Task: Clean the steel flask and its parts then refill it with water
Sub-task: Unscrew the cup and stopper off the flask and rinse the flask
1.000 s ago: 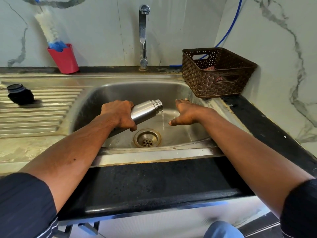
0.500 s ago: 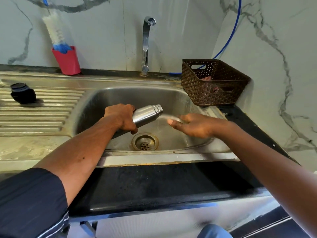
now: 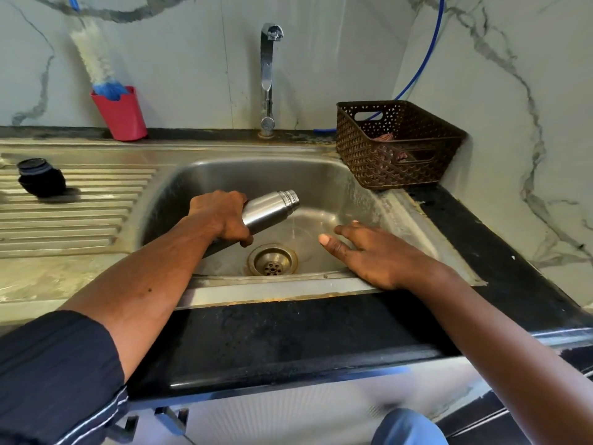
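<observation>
Steel sink (image 3: 279, 289): L hand (image 3: 221, 216) grips tilted flask (image 3: 269, 208), R hand (image 3: 375, 255) flat, fingers spread over basin.

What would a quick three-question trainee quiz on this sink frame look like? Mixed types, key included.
1. True or false: the left hand grips the uncapped cylindrical steel flask over the stainless steel sink basin.
2. Where is the round black flask cap? A) screwed onto the flask B) on the ribbed steel drainboard C) inside the basin
3. Fill in: the white-and-blue bottle brush stands in a ____ plastic cup.
Key: 1 true; 2 B; 3 red.
</observation>
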